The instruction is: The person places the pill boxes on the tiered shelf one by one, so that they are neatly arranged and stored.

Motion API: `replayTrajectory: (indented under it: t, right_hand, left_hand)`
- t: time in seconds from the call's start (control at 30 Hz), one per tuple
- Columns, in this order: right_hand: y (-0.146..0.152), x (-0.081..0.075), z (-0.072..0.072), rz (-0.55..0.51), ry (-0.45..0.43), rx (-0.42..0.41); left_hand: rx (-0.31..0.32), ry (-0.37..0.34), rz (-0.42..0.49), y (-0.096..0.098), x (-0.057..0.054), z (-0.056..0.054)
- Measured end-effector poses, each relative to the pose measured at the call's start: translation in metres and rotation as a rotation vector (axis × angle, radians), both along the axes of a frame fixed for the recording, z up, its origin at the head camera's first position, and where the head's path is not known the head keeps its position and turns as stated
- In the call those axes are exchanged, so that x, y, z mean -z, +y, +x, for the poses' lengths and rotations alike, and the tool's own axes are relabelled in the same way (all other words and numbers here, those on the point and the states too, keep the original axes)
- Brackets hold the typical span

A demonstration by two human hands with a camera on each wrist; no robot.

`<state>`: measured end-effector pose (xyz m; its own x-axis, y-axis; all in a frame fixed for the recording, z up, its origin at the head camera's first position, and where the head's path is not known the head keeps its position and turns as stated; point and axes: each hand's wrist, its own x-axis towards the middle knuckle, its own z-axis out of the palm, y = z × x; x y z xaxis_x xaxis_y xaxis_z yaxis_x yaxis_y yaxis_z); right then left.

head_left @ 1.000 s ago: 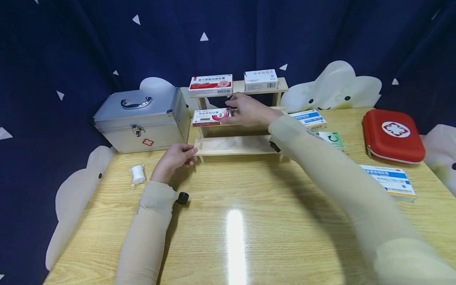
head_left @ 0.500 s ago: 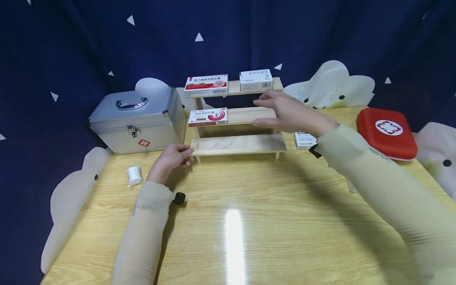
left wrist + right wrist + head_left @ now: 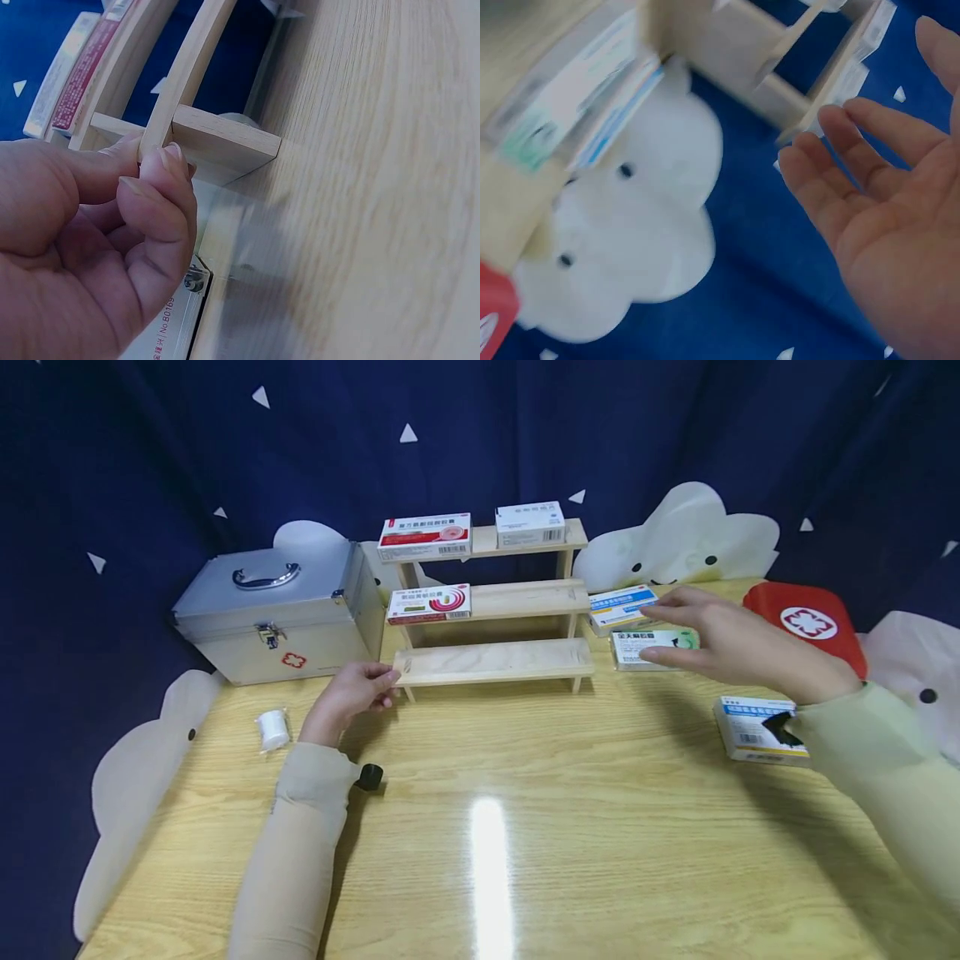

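My left hand (image 3: 351,697) pinches the left end of the bottom step of a wooden three-tier rack (image 3: 495,662); thumb and index finger meet on the board in the left wrist view. My right hand (image 3: 738,639) hovers with its fingers spread and holds nothing. Below and beside its fingers lie a green-and-white medicine box (image 3: 648,650) and a blue-and-white medicine box (image 3: 621,608). On the rack's middle tier sits a medicine box with red rings (image 3: 429,603). The top tier bears a red-and-white medicine box (image 3: 425,537) and a white medicine box (image 3: 530,524).
A silver first-aid case (image 3: 277,610) stands left of the rack. A wrapped white roll (image 3: 272,729) lies before it. At the right are a red zip case (image 3: 810,620) and another blue-and-white box (image 3: 757,731), partly behind my right sleeve. A dark blue curtain (image 3: 480,435) hangs behind.
My right hand has moved away from the box with red rings, rightward to above the boxes beside the rack. My left hand keeps its pinch on the bottom step.
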<state>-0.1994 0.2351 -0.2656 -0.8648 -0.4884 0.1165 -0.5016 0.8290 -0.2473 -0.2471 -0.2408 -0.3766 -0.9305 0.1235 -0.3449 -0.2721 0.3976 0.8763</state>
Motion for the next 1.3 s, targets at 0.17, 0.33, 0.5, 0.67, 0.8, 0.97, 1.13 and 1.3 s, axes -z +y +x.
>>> replayTrajectory:
  t: [0.17, 0.33, 0.5, 0.67, 0.8, 0.97, 1.13, 1.3]
  right_hand:
    - [0.047, 0.013, 0.016, 0.029, -0.013, 0.088]
    - [0.094, 0.032, 0.028, 0.055, -0.012, 0.13]
    - [0.13, 0.051, 0.038, 0.094, -0.033, 0.194]
    - [0.154, 0.065, 0.049, 0.139, -0.079, 0.226]
    - [0.17, 0.078, 0.057, 0.113, -0.086, 0.216]
    - [0.182, 0.093, 0.061, 0.116, -0.127, 0.223]
    - [0.188, 0.105, 0.063, 0.091, -0.154, 0.2]
    - [0.19, 0.113, 0.063, 0.061, -0.185, 0.202]
  left_hand:
    - [0.015, 0.01, -0.003, 0.0, -0.001, -0.002]
    - [0.024, 0.01, -0.009, -0.002, 0.001, -0.003]
    - [0.027, 0.012, -0.008, -0.003, 0.001, -0.002]
    - [0.027, 0.009, 0.002, -0.003, 0.001, -0.002]
    - [0.031, 0.012, -0.003, -0.001, 0.001, -0.002]
    - [0.029, 0.013, -0.015, -0.001, 0.0, -0.001]
    - [0.026, 0.011, -0.023, 0.0, -0.001, -0.001]
    - [0.026, 0.01, -0.023, 0.001, -0.002, -0.001]
